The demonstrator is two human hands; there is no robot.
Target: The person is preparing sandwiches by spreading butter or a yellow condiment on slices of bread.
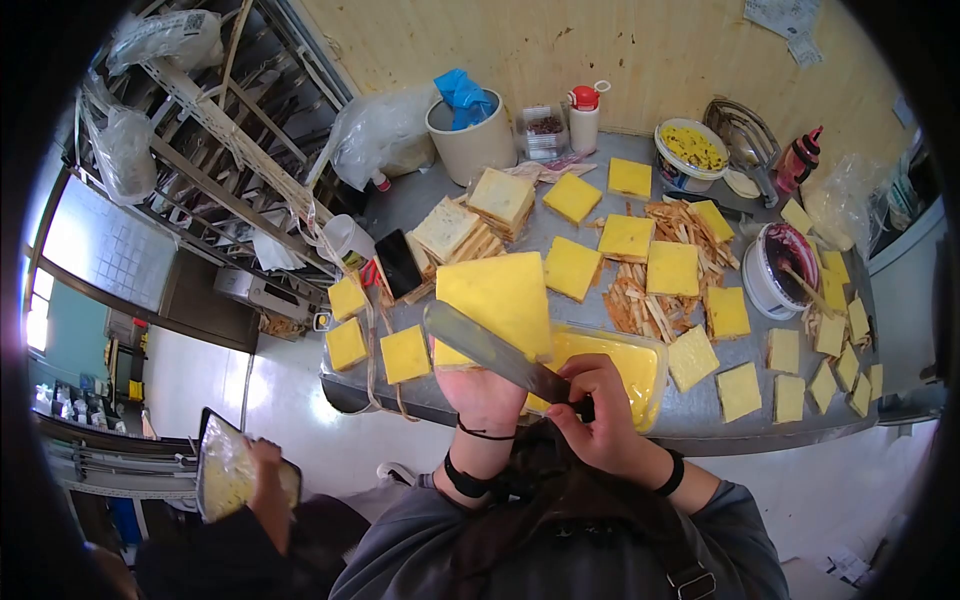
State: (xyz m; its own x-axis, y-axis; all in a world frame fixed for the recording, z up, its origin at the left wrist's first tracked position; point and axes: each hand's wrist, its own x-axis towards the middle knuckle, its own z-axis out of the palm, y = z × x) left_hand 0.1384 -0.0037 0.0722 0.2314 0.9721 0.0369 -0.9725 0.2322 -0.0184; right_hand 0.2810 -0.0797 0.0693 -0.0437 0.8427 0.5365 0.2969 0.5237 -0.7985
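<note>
My left hand [482, 392], palm up, carries a square layer cake [505, 285] with a smooth yellow top over the table. In my right hand [605, 405] is the dark handle of a metal spreading spatula [480, 345]. Its blade lies across the cake's near side, slanting up to the left. Below the cake and right hand, a clear tub of yellow spread [610, 370] sits at the table's front edge, partly hidden. Several yellow-topped cake squares [672, 268] stand around it, some on a heap of cut-off crust strips [640, 300].
Uncoated cake squares [500, 200] are stacked behind, beside a phone [397, 265]. A bucket with dark red spread [775, 275] and a tub of yellow filling [690, 150] stand right. Racks [230, 150] line the left. A co-worker's hand [265, 455] holds a tray [205, 475] at lower left.
</note>
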